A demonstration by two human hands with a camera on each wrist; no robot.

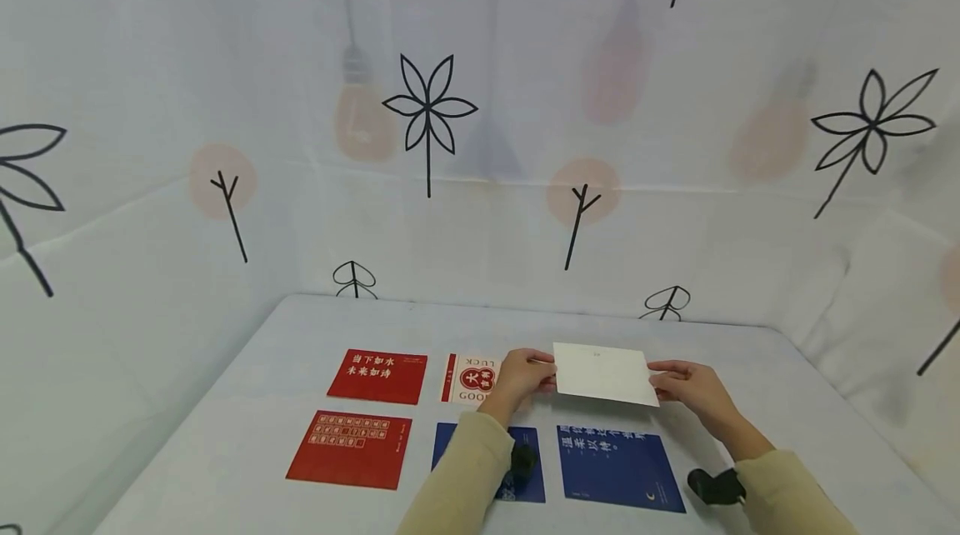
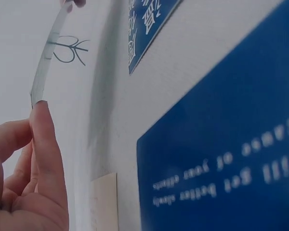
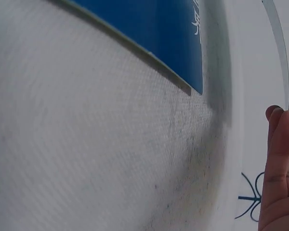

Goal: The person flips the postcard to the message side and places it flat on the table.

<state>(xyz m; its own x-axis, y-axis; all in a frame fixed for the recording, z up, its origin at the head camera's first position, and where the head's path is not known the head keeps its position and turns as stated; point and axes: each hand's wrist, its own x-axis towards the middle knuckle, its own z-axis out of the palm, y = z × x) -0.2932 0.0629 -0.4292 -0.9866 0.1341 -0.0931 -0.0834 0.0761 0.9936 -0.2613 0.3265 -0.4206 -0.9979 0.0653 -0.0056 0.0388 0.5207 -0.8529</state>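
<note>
Both hands hold a white card point(image 1: 603, 375) up over the back right part of the table, its plain face towards me with a tiny mark near the upper edge. My left hand point(image 1: 519, 381) pinches the card's left edge between thumb and fingers. At the opposite edge, my right hand point(image 1: 693, 392) pinches it the same way. The left wrist view shows the card point(image 2: 47, 65) nearly edge-on, slightly bowed, above the left fingertips. In the right wrist view only a thin strip of the card point(image 3: 281, 48) rises from the right fingers point(image 3: 279, 159).
Left on the table point(image 1: 240, 402) lie two red cards point(image 1: 378, 385) point(image 1: 348, 452) with pale lettering. A cream card point(image 1: 461, 377) with a red emblem sits partly behind my left hand. Nearer me are two blue cards point(image 1: 618, 477) point(image 1: 534, 485), one partly under my left sleeve. A patterned curtain point(image 1: 487, 243) hangs behind.
</note>
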